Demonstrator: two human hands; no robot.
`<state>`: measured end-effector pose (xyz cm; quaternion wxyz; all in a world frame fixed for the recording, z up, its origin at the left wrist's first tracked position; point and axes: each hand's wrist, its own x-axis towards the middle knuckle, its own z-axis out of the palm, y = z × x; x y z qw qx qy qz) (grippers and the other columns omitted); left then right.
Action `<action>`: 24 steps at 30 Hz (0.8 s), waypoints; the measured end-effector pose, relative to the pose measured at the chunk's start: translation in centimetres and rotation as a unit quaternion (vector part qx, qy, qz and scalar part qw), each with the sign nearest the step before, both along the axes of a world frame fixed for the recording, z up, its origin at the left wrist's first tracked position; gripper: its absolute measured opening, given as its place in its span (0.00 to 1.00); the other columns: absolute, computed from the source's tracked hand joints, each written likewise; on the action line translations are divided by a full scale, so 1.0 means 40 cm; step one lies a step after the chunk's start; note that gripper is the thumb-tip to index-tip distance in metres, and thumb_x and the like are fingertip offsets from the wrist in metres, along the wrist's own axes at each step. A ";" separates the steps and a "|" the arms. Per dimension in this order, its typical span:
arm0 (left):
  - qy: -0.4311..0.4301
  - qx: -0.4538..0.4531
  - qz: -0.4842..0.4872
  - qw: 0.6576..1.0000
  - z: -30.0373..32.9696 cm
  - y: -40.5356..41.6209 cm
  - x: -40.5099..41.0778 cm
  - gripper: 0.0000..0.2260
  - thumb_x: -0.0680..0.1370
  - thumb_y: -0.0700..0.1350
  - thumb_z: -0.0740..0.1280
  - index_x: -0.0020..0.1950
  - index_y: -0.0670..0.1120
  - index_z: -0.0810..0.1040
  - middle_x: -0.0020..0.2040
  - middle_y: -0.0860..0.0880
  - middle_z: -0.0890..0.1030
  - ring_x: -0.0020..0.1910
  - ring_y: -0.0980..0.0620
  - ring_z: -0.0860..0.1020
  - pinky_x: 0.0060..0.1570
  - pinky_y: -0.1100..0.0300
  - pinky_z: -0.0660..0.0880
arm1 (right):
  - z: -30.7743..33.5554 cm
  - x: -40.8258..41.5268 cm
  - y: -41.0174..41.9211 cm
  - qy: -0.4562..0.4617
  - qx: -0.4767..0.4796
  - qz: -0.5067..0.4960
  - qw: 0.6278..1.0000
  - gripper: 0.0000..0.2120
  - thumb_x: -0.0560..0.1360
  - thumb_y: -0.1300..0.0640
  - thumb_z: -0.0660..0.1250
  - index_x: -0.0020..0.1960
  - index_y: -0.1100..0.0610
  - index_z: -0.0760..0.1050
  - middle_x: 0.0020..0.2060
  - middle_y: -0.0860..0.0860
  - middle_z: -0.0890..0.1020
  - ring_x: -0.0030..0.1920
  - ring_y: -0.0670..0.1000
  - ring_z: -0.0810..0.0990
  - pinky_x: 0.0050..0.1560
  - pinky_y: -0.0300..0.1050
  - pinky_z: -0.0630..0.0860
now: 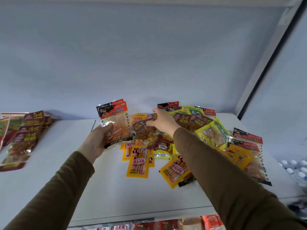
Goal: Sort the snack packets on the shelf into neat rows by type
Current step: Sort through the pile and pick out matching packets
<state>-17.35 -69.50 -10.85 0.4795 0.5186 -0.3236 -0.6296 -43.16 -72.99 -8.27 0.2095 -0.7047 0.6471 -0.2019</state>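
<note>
From the head camera, the left hand [98, 140] grips a small stack of clear packets with red-and-black headers [114, 123], its fingers curled round their lower left edge and the thumb hidden behind; the stack stands nearly upright, lifted off the white shelf [99, 188]. At least two headers show one behind the other above the fingers.

The right hand [163, 121] reaches over the loose heap of snack packets, palm down. Its fingers bend towards a dark maroon packet [141, 124] just under the fingertips, and the thumb side touches that packet's upper edge; whether it is truly pinched cannot be told.

Just beyond the right fingertips, against the back wall, lies another red-and-black-headed packet [167, 105], with a green-and-yellow packet [192, 111] beside it to the right. More maroon packets [199, 122] lie right of the wrist. Below the right fingers, towards the shelf front, sit long yellow skewer packets [137, 161], one [175, 171] partly under the brown sleeve [216, 171]. Further right, beyond the forearm, two more red-headed clear packets [247, 140] overlap.

Well left of the left hand, a row of maroon packets [27, 130] lies overlapped near the shelf's left end. Below the shelf front edge, tops of other packaged goods [182, 224] show.
</note>
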 end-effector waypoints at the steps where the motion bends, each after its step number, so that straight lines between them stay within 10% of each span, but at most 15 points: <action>1: -0.001 0.000 0.000 1.000 -0.001 0.001 0.004 0.10 0.83 0.46 0.66 0.64 0.47 0.76 0.59 0.43 0.85 0.50 0.46 0.85 0.50 0.50 0.80 | -0.008 0.012 -0.004 0.029 0.008 0.009 1.000 0.40 0.75 0.39 0.72 0.78 0.56 0.63 0.74 0.56 0.70 0.73 0.59 0.68 0.68 0.54 0.70; 10: 0.033 0.021 0.024 0.999 -0.006 0.020 0.046 0.13 0.82 0.46 0.68 0.65 0.45 0.76 0.52 0.45 0.87 0.44 0.49 0.87 0.37 0.57 0.83 | -0.037 0.058 -0.004 0.187 0.047 0.068 0.979 0.47 0.70 0.29 0.70 0.80 0.50 0.60 0.77 0.54 0.66 0.77 0.61 0.58 0.72 0.65 0.63; 17: 0.020 0.010 -0.003 1.000 -0.018 0.040 0.025 0.08 0.82 0.45 0.69 0.59 0.44 0.78 0.57 0.42 0.86 0.52 0.44 0.85 0.50 0.51 0.83 | -0.055 0.039 0.006 0.099 -0.023 0.038 0.994 0.39 0.73 0.37 0.72 0.79 0.49 0.63 0.74 0.52 0.71 0.75 0.58 0.65 0.72 0.61 0.63; 24: 0.010 -0.022 -0.004 1.000 -0.001 0.065 0.002 0.13 0.82 0.46 0.68 0.64 0.42 0.78 0.58 0.42 0.85 0.56 0.41 0.84 0.56 0.47 0.82 | -0.042 0.030 0.027 0.205 -0.089 -0.043 0.974 0.28 0.82 0.47 0.64 0.78 0.53 0.62 0.72 0.54 0.72 0.73 0.60 0.68 0.71 0.60 0.66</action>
